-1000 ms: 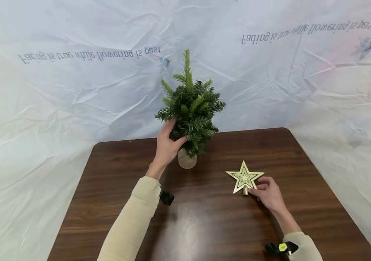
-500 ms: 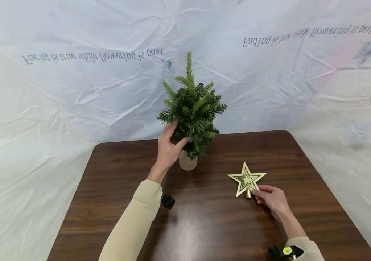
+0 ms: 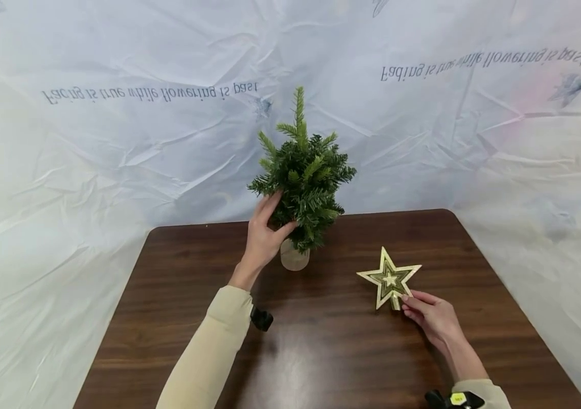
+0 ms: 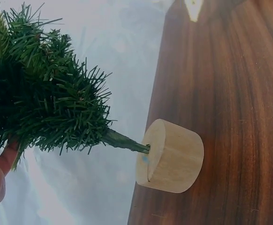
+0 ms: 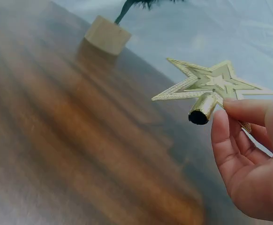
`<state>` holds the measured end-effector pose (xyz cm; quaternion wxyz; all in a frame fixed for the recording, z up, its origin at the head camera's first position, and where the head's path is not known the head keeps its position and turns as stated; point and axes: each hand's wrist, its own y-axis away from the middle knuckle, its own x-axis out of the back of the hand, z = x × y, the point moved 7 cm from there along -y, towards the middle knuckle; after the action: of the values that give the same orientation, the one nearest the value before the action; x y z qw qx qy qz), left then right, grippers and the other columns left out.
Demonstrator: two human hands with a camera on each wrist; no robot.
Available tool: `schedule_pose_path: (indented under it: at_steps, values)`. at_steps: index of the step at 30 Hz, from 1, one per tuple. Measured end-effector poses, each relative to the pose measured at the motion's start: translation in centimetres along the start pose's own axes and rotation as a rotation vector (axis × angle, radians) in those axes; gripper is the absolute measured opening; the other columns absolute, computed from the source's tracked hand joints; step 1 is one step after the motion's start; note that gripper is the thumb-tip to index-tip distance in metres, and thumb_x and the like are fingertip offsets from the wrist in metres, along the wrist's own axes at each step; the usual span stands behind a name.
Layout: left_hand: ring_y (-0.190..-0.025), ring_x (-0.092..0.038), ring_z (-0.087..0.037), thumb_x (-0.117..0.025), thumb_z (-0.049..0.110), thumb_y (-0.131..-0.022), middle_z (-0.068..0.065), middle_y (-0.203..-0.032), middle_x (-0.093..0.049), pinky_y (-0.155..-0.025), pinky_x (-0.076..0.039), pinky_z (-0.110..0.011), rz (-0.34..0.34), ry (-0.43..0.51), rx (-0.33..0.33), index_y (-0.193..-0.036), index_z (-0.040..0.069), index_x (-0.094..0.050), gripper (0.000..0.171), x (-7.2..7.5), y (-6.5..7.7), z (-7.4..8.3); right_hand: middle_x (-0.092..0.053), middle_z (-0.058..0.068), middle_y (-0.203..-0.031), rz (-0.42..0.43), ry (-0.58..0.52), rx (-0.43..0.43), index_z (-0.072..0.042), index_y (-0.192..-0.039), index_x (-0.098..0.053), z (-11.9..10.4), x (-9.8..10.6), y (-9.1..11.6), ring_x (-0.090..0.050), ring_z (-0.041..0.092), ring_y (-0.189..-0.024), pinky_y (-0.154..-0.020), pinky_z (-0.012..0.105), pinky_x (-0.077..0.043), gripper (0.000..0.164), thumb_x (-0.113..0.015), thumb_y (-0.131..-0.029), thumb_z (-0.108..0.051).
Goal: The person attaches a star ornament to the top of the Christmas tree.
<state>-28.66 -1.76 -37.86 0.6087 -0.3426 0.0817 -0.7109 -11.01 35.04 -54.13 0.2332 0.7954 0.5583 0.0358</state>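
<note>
A small artificial Christmas tree [image 3: 308,182] stands upright near the back of the table on a round wooden base [image 4: 174,157]. My left hand [image 3: 262,238] grips its lower foliage from the left, thumb in front and the other fingers partly hidden among the needles. To the right of the tree, my right hand [image 3: 435,321] pinches a gold star tree topper [image 3: 390,278] between thumb and fingers by a lower point, beside its short socket. In the right wrist view the hollow end of the socket [image 5: 200,110] shows dark, and the star is held above the tabletop.
The dark wood-grain table [image 3: 321,341] has rounded back corners. Behind it and along both sides hangs a creased pale plastic sheet [image 3: 167,142] with printed lettering, close behind the tree.
My right hand has moved a little right and toward me with the star, which has turned and tilted. My left hand keeps its hold on the tree. The head view has shifted slightly.
</note>
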Motion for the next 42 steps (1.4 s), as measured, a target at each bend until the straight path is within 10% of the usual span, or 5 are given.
schedule_pose_path:
  at_steps: [17, 28, 42]
  values:
    - [-0.159, -0.028, -0.043, -0.083, 0.02, -0.093, -0.025, -0.169, -0.032, -0.118, -0.035, -0.07, -0.027, -0.026, 0.074, -0.162, 0.011, -0.044, 0.08, 0.7, 0.5, -0.4, -0.076, 0.003, -0.084, -0.11, -0.14, 0.281, -0.015, -0.102, -0.081, -8.5, -6.1, 1.1, -0.076, 0.014, -0.07, -0.069, 0.025, -0.063, 0.03, -0.071, -0.095, 0.012]
    - [-0.155, -0.035, -0.046, -0.083, 0.017, -0.093, -0.025, -0.163, -0.042, -0.116, -0.04, -0.067, -0.017, -0.061, -0.046, -0.16, 0.007, -0.047, 0.076, 0.6, -0.4, 0.5, -0.076, 0.004, -0.08, -0.149, -0.163, 0.34, -0.016, -0.105, -0.08, -11.1, -8.4, 1.7, -0.075, 0.014, -0.066, -0.065, 0.025, -0.062, 0.031, -0.072, -0.093, 0.012]
    - [-0.153, -0.037, -0.048, -0.08, 0.015, -0.094, -0.027, -0.161, -0.044, -0.113, -0.042, -0.068, -0.029, -0.061, -0.042, -0.159, 0.006, -0.048, 0.073, 0.0, 0.0, 0.7, -0.068, 0.001, -0.071, -0.208, -0.312, 0.422, -0.014, -0.102, -0.081, -17.2, -11.5, 3.0, -0.052, 0.011, -0.057, -0.057, 0.024, -0.046, 0.034, -0.067, -0.094, 0.016]
